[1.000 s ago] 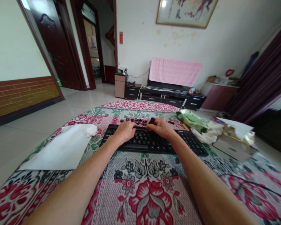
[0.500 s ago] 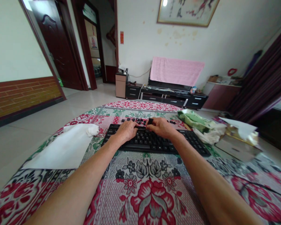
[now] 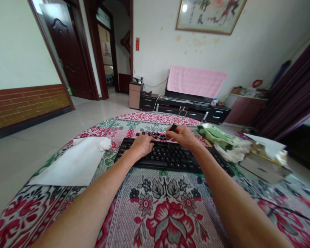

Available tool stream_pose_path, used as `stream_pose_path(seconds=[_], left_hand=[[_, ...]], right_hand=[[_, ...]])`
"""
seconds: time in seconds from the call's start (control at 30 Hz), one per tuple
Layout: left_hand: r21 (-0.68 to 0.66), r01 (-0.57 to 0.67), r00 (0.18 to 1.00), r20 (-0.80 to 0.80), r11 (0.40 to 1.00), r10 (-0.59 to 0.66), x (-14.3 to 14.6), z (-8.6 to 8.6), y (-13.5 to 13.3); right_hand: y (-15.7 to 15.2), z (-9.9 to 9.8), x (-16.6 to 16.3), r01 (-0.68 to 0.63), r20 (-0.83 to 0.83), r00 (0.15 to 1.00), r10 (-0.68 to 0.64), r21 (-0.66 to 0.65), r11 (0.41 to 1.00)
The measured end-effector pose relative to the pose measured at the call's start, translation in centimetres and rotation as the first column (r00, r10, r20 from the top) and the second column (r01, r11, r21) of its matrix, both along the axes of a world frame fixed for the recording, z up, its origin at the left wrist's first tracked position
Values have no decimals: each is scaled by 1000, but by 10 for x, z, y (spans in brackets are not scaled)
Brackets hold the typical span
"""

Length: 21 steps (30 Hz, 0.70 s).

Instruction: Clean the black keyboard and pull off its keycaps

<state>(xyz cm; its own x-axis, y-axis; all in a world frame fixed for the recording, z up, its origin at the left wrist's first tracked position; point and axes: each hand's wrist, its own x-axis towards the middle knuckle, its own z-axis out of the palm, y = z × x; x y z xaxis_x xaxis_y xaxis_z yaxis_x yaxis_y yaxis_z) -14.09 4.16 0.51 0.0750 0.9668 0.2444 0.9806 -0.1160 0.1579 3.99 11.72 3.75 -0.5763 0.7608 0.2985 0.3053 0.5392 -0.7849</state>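
Note:
A black keyboard [image 3: 165,159] lies across the patterned tablecloth. My left hand [image 3: 142,145] is on its far left part, fingers bent over the back edge and thumb on the keys, holding it. Just above the far edge, my right hand [image 3: 182,135] pinches a small black piece [image 3: 173,127] that sticks up from the fingers; its exact kind is too small to tell. Several loose black keycaps [image 3: 144,133] lie on the cloth behind the keyboard, some partly hidden by my hands.
White paper [image 3: 69,163] with a crumpled tissue [image 3: 104,144] lies at the left. To the right are a green tissue pack [image 3: 217,136], a tissue box [image 3: 265,165] and a dark cable [image 3: 294,210]. Beyond the tablecloth [image 3: 170,206] stands a low black cabinet [image 3: 191,112].
My right hand has lifted slightly and shifted right, away from the keys, still pinching the black piece. My left hand stays on the keyboard. The whole view has shifted a little.

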Motion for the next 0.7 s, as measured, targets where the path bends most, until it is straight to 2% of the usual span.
stream_pose_path(seconds=[0.17, 0.33, 0.47, 0.7], left_hand=[[8, 15, 1000, 5, 1000, -15, -2, -2, 2], [28, 27, 1000, 1, 999, -27, -2, -2, 1], [53, 22, 1000, 21, 998, -23, -1, -2, 0], [63, 27, 998, 48, 998, -30, 2, 0, -1]], right_hand=[[-9, -12, -11, 46, -94, 995, -40, 61, 997], [-14, -21, -22, 30, -78, 997, -22, 106, 994], [-12, -26, -22, 108, -79, 992, -97, 155, 982], [-9, -31, -21, 143, -110, 986, -127, 159, 977]])
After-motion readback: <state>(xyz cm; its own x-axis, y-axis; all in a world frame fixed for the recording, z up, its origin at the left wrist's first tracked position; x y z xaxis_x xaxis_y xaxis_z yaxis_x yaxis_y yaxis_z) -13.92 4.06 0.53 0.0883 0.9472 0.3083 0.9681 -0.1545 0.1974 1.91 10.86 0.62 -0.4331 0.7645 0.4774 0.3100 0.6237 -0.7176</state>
